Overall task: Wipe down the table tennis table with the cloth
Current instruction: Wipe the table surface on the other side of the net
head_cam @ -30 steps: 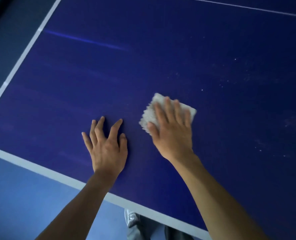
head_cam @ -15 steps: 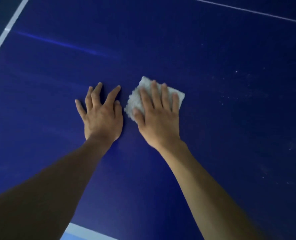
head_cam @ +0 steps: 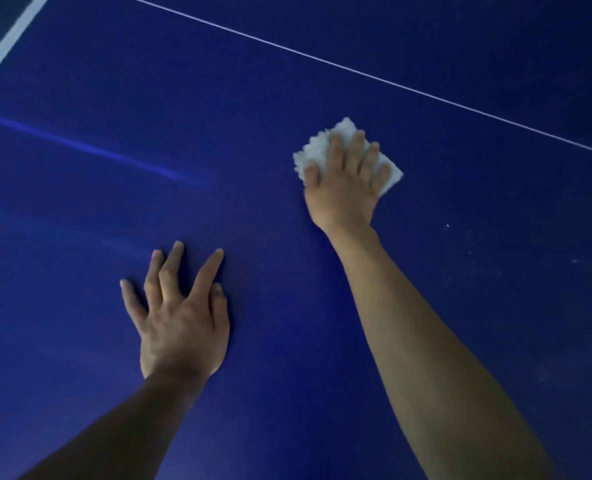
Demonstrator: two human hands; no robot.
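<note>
At the far left, a broad white stripe (head_cam: 10, 43) runs along the edge of the dark blue table (head_cam: 79, 209), slanting up toward the top of the view. Below it a pale, blurred streak of light (head_cam: 79, 147) crosses the surface from the left edge toward the middle.

Right of that streak, low in the view, the person's left hand (head_cam: 180, 320) lies palm down on the bare table. Its fingers are straight and spread and it holds nothing. Its forearm reaches in from the bottom left corner.

Farther right and higher up, well apart from the left hand, the right hand (head_cam: 343, 188) presses flat on a small white cloth (head_cam: 322, 147). Its fingers are straight and slightly spread over the fabric, not curled round it. The cloth lies on the table under this hand, its fluffy edges showing past the fingertips and on both sides.

Beyond the cloth, a thin white line (head_cam: 356, 72) slants down across the table to the right edge. Near the right forearm, small pale specks (head_cam: 467, 244) dot the surface.
</note>
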